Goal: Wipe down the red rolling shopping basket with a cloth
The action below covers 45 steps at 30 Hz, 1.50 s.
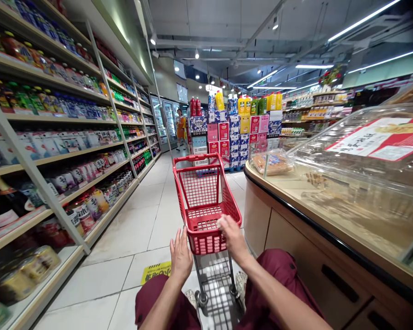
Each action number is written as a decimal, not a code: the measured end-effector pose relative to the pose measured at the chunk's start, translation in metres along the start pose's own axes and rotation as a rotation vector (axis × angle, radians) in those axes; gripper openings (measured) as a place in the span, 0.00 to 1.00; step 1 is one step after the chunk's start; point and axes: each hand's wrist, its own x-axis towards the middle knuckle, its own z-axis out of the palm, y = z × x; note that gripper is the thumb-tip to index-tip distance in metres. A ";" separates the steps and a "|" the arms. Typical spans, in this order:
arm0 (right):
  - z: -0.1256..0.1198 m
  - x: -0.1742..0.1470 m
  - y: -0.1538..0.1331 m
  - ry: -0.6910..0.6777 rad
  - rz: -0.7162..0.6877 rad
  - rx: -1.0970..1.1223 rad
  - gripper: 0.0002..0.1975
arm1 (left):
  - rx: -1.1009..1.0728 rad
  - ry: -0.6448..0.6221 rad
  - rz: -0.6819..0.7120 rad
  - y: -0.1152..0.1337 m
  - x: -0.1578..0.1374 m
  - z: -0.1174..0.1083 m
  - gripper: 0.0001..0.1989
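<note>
A small red shopping cart (206, 243) with a lattice basket stands directly in front of me, and nothing shows inside it. My left hand (181, 259) is at the basket's near left corner, fingers stretched out and holding nothing. Whether its fingertips touch the plastic I cannot tell. Over the near right rim is my right hand (234, 238), its fingers curled round a small white wad (220, 222) that looks like crumpled tissue. The cart's grey legs and wheels stand between my shoes.
Shelves (65, 119) of drinks line the left side. A counter (292, 201) with clear-lidded food packs (375, 137) curves along my right. Stacked cartons (227, 140) topped with bottles stand ahead, and a person (181, 129) in orange is farther off. A yellow floor sign (154, 271) lies left.
</note>
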 end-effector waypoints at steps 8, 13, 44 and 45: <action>0.019 -0.048 -0.009 -0.123 -0.288 0.068 0.20 | 0.057 0.001 0.067 0.012 -0.015 0.005 0.38; 0.005 -0.035 -0.030 -0.196 -0.292 0.136 0.20 | -0.077 0.012 -0.100 0.005 -0.024 0.008 0.35; -0.007 -0.045 -0.072 -0.137 0.206 0.428 0.19 | -1.866 -0.146 -0.996 0.063 -0.043 -0.022 0.10; -0.005 -0.047 -0.071 -0.114 0.206 0.394 0.19 | -1.893 -0.133 -1.014 0.065 -0.042 -0.022 0.08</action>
